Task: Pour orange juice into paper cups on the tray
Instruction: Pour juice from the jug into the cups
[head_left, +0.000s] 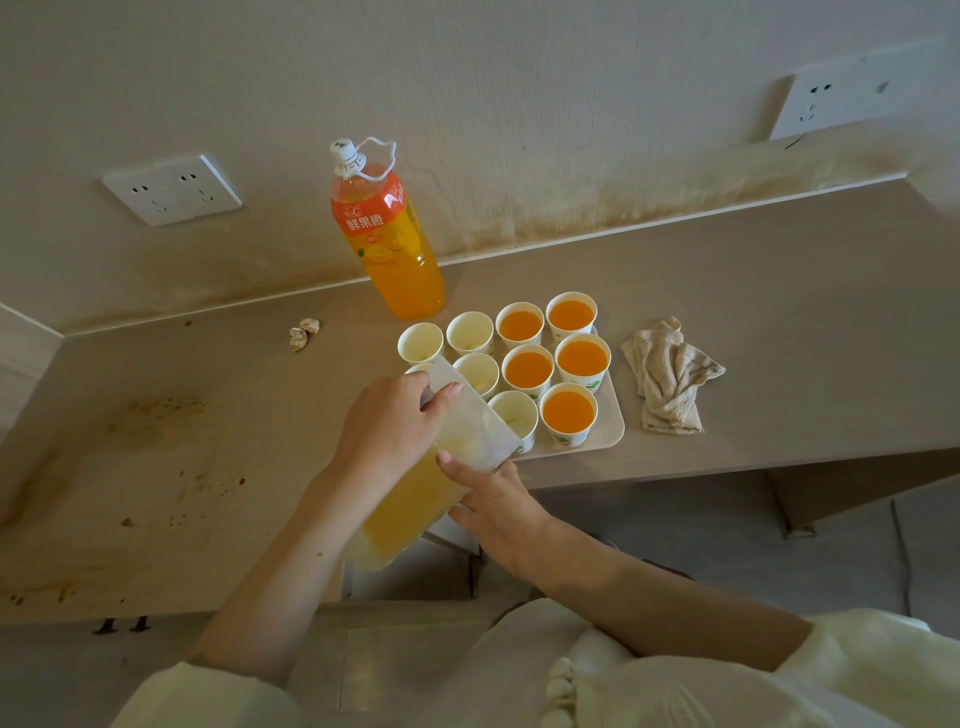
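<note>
The left hand (395, 421) clasps the translucent square-sided plastic jug of orange juice (415, 499) near its mouth. It tips the jug toward the pale rounded tray (612, 423) at the counter's (779, 338) front edge. The right hand (493, 501) seems only to prop the jug from below, forefinger straight, likely steadying the pour. Five full white paper cups (567, 413) fill the tray's right side; the empty cups (469, 332) stand left, nearest the jug's mouth. A crumpled beige cloth (670, 379) lies just beside the tray's right edge, and a tall orange bottle (389, 244) stands at the back edge. Moving room lies leftward.
</note>
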